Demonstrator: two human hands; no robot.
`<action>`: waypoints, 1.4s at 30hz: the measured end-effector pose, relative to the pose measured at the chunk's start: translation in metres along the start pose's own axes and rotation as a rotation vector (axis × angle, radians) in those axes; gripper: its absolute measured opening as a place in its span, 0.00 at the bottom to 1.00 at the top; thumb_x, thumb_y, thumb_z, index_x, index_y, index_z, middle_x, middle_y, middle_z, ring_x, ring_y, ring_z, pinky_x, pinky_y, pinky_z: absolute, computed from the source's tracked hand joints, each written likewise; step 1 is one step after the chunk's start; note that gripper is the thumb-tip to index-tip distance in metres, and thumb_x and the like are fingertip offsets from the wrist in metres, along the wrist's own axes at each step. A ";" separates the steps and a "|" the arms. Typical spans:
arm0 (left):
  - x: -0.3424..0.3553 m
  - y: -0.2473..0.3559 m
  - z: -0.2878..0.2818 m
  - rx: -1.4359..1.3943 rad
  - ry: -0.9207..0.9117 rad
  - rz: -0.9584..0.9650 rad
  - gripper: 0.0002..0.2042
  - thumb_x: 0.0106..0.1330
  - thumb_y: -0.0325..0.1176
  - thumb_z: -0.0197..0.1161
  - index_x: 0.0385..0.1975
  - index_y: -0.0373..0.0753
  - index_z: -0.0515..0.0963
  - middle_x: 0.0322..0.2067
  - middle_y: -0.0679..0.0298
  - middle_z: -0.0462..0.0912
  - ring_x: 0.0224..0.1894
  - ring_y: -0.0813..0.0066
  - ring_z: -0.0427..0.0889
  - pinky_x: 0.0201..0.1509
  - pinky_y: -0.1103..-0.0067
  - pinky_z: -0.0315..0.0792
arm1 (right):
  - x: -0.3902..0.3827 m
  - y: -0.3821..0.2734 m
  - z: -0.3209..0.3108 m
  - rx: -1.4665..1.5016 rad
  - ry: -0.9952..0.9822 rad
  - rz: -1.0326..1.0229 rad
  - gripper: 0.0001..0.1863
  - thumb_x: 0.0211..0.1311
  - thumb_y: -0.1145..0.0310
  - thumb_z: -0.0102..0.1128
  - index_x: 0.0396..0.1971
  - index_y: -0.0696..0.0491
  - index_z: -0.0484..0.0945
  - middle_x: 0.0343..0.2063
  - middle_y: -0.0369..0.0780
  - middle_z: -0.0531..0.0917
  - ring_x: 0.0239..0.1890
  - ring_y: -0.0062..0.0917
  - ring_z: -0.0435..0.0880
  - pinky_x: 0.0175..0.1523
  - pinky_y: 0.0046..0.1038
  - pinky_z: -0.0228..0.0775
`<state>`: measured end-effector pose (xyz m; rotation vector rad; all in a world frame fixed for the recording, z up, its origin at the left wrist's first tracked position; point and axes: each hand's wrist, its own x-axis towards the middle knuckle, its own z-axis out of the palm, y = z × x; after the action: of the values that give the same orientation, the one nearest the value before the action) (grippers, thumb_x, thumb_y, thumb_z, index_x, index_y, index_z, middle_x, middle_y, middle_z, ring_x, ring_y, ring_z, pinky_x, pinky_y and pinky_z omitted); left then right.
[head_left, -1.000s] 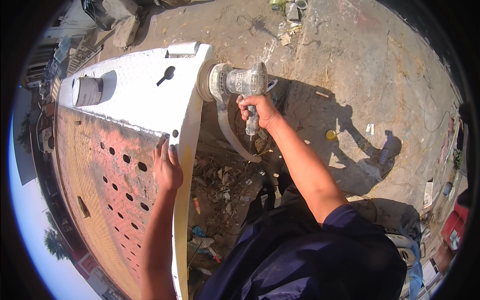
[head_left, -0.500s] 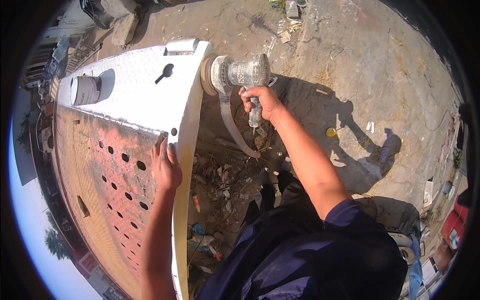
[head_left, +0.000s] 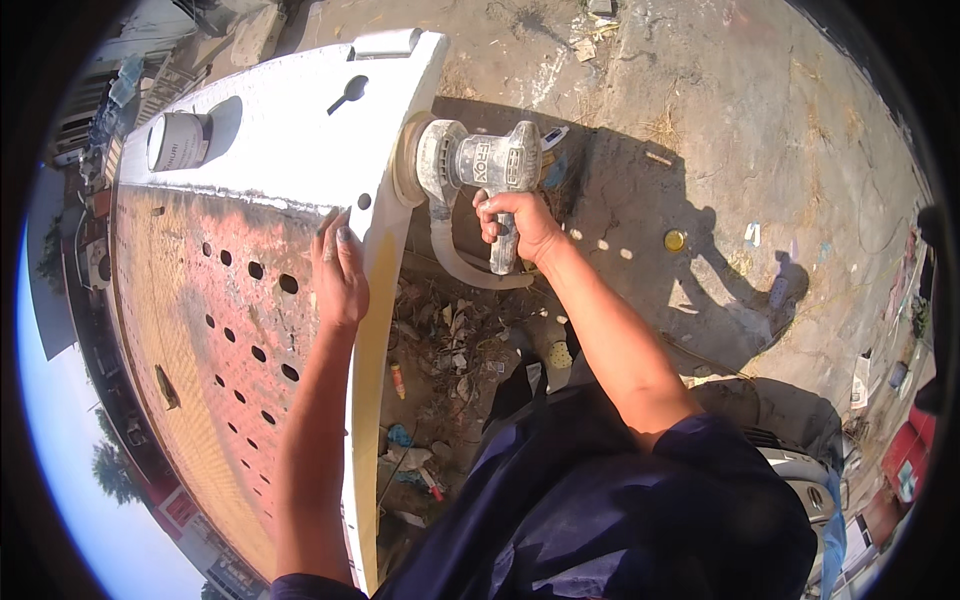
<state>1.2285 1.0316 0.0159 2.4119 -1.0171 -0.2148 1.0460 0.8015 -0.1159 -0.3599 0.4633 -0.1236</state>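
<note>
head view: we look down on a big metal piece point(head_left: 270, 165) with a white top point(head_left: 300, 115), a narrow side point(head_left: 380, 260) and a red-and-yellow face point(head_left: 190, 300) pierced by rows of holes. our right hand point(head_left: 520, 222) is clamped around the handle point(head_left: 504, 252) of a dusty grey sander point(head_left: 487, 163), which sticks out from the narrow side, a little below the upper right corner of the white top. its round disc point(head_left: 405, 160) meets that side, though we cannot tell how firmly. a pale curved hose point(head_left: 446, 250) drops from the sander and bends under the handle. our left hand point(head_left: 342, 280) grips nothing; its fingers point(head_left: 346, 245) lie outstretched and close together on the red-and-yellow face, tips at the lower edge of the white top, near its lower right corner. just beside them is a dark round hole point(head_left: 364, 201). a pale can point(head_left: 178, 141) stands near the left end of the white top, and a keyhole-shaped slot point(head_left: 350, 92) lies near the upper edge. on the ground point(head_left: 600, 85) we see a round yellow item point(head_left: 675, 241) and, beside the narrow side, scattered scraps point(head_left: 460, 350).
</note>
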 end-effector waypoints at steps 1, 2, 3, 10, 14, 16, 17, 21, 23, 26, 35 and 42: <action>0.000 0.002 -0.001 -0.073 -0.004 -0.022 0.26 0.90 0.46 0.40 0.68 0.31 0.75 0.65 0.44 0.78 0.70 0.43 0.74 0.77 0.59 0.67 | -0.011 0.018 0.002 -0.004 -0.001 -0.002 0.11 0.61 0.72 0.65 0.41 0.61 0.82 0.25 0.37 0.81 0.22 0.20 0.80 0.32 0.30 0.76; -0.002 -0.009 -0.002 -0.155 -0.014 -0.081 0.29 0.90 0.50 0.38 0.71 0.30 0.73 0.67 0.44 0.77 0.72 0.46 0.74 0.79 0.61 0.65 | -0.022 0.033 0.007 -0.036 0.013 0.010 0.10 0.60 0.72 0.66 0.40 0.61 0.83 0.25 0.38 0.82 0.21 0.21 0.80 0.30 0.29 0.75; -0.004 -0.011 -0.002 -0.229 0.012 -0.099 0.30 0.90 0.50 0.38 0.71 0.30 0.73 0.68 0.44 0.76 0.73 0.48 0.73 0.79 0.61 0.64 | -0.033 0.049 0.010 -0.065 0.033 0.019 0.10 0.60 0.72 0.67 0.38 0.60 0.84 0.25 0.39 0.83 0.21 0.22 0.80 0.28 0.27 0.75; -0.005 -0.028 -0.005 -0.794 0.137 -0.208 0.31 0.90 0.49 0.34 0.75 0.28 0.67 0.75 0.46 0.71 0.77 0.55 0.70 0.83 0.62 0.63 | -0.102 0.159 0.034 -0.108 0.040 -0.006 0.09 0.57 0.71 0.67 0.36 0.60 0.85 0.26 0.40 0.85 0.22 0.25 0.82 0.29 0.29 0.74; -0.019 -0.040 -0.016 -0.933 0.095 -0.181 0.33 0.91 0.51 0.34 0.73 0.24 0.69 0.71 0.42 0.76 0.74 0.53 0.75 0.80 0.62 0.66 | -0.127 0.220 0.042 -0.052 0.064 -0.017 0.11 0.57 0.72 0.65 0.37 0.61 0.84 0.28 0.41 0.85 0.23 0.26 0.82 0.30 0.30 0.76; -0.045 -0.047 -0.029 -0.761 0.041 -0.186 0.32 0.91 0.51 0.37 0.72 0.24 0.70 0.69 0.42 0.77 0.73 0.53 0.76 0.79 0.62 0.67 | -0.131 0.230 0.045 -0.055 0.095 -0.041 0.10 0.57 0.71 0.66 0.37 0.61 0.84 0.27 0.41 0.85 0.23 0.27 0.83 0.30 0.30 0.76; -0.063 -0.052 -0.038 -0.670 0.009 -0.188 0.32 0.91 0.51 0.38 0.72 0.24 0.70 0.69 0.41 0.77 0.73 0.53 0.76 0.79 0.62 0.68 | -0.131 0.234 0.045 -0.054 0.118 -0.052 0.10 0.58 0.71 0.66 0.37 0.61 0.84 0.27 0.41 0.85 0.23 0.26 0.83 0.30 0.31 0.76; -0.131 -0.074 -0.051 -0.396 -0.032 -0.160 0.31 0.90 0.50 0.43 0.69 0.23 0.72 0.64 0.41 0.82 0.64 0.58 0.83 0.70 0.67 0.74 | -0.118 0.209 0.044 0.025 0.027 -0.013 0.10 0.60 0.71 0.67 0.38 0.60 0.84 0.24 0.39 0.83 0.21 0.24 0.81 0.30 0.27 0.75; -0.133 -0.077 -0.046 -0.256 0.064 -0.013 0.24 0.90 0.43 0.45 0.66 0.26 0.74 0.62 0.41 0.83 0.62 0.50 0.83 0.69 0.62 0.75 | -0.113 0.192 0.044 -0.004 -0.006 -0.011 0.10 0.62 0.72 0.64 0.41 0.60 0.81 0.25 0.38 0.81 0.22 0.21 0.77 0.32 0.27 0.74; -0.122 -0.071 -0.044 -0.056 0.098 0.144 0.17 0.87 0.34 0.49 0.63 0.31 0.77 0.57 0.41 0.81 0.59 0.37 0.79 0.67 0.55 0.73 | -0.110 0.181 0.048 0.011 0.011 -0.021 0.09 0.62 0.72 0.64 0.41 0.59 0.81 0.27 0.36 0.80 0.22 0.19 0.77 0.32 0.27 0.73; -0.120 -0.081 -0.046 0.006 0.060 0.088 0.16 0.86 0.32 0.48 0.61 0.32 0.79 0.57 0.42 0.81 0.62 0.40 0.78 0.70 0.56 0.70 | -0.139 0.232 0.052 -0.043 0.045 0.000 0.12 0.59 0.70 0.67 0.39 0.60 0.84 0.24 0.39 0.83 0.20 0.23 0.81 0.30 0.31 0.75; -0.119 -0.070 -0.046 0.051 0.051 0.135 0.17 0.86 0.33 0.47 0.60 0.32 0.80 0.58 0.45 0.82 0.63 0.43 0.77 0.72 0.57 0.69 | -0.101 0.173 0.045 0.008 -0.003 -0.033 0.09 0.60 0.71 0.66 0.39 0.60 0.83 0.25 0.38 0.81 0.20 0.22 0.80 0.29 0.28 0.75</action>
<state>1.2038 1.1747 0.0130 2.3691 -1.1700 -0.0802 0.9833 0.9966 -0.0997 -0.3597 0.4543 -0.1566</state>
